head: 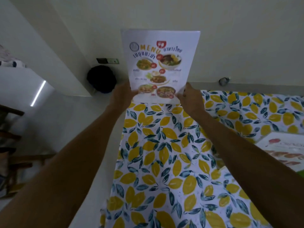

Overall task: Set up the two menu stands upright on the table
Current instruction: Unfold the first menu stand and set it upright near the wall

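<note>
A white menu stand (160, 63) with food pictures and the word MENU stands upright at the far left corner of the table (164, 153). Its printed face is turned toward me. My left hand (122, 96) grips its lower left edge and my right hand (190, 96) grips its lower right edge. The stand's base is partly hidden behind my hands. A second menu stand (286, 153) lies flat on the table at the right edge of the view, only partly visible.
A tablecloth printed with yellow lemons and blue leaves covers the table. Its left edge drops to a pale floor. Beyond it, a black bag (102, 79) sits by the wall. Wooden furniture (9, 145) stands at the far left.
</note>
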`<state>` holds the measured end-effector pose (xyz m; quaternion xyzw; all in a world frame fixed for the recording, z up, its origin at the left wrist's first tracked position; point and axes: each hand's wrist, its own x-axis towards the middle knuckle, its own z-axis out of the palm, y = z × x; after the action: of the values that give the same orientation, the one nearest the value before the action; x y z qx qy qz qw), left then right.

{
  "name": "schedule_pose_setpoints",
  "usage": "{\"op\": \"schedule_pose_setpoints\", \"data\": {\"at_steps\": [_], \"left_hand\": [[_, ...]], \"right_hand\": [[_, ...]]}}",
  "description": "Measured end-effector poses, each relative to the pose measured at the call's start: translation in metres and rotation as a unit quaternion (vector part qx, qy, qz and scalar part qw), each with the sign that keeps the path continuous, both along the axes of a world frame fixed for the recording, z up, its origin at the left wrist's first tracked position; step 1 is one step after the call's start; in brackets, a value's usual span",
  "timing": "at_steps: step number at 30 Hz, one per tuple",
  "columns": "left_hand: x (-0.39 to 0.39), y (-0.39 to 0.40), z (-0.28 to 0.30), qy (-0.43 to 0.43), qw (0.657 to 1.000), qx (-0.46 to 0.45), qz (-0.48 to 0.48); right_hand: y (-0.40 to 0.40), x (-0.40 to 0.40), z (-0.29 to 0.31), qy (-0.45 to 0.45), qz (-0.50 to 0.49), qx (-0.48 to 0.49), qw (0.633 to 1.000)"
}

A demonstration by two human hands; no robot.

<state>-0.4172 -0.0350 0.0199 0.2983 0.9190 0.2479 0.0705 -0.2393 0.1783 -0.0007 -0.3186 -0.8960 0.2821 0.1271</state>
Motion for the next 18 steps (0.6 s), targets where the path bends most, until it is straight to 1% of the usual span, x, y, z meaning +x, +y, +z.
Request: {"op": "schedule_pose_setpoints", "data": {"at_steps": [4, 6, 10, 13, 18], "left_hand": [[-0.030, 0.014, -0.017, -0.007, 1.000, -0.014, 0.016], [-0.038, 0.016, -0.028, -0.012, 1.000, -0.002, 0.008], [-0.052, 0.016, -0.048, -0.018, 1.000, -0.007, -0.002], [-0.060, 0.015, -0.057, -0.021, 1.000, -0.008, -0.019], [-0.064, 0.016, -0.058, -0.065, 0.997, 0.024, -0.034]], "right_hand": [[0.013, -0.033, -0.016, -0.016, 0.005, 0.009, 1.000], [0.017, -0.041, -0.026, -0.026, 0.008, 0.011, 1.000], [0.016, -0.047, -0.046, -0.014, 0.032, 0.002, 0.999], [0.015, -0.054, -0.053, -0.020, 0.034, -0.007, 0.999], [0.016, -0.059, -0.052, -0.032, 0.028, -0.012, 0.999]]}}
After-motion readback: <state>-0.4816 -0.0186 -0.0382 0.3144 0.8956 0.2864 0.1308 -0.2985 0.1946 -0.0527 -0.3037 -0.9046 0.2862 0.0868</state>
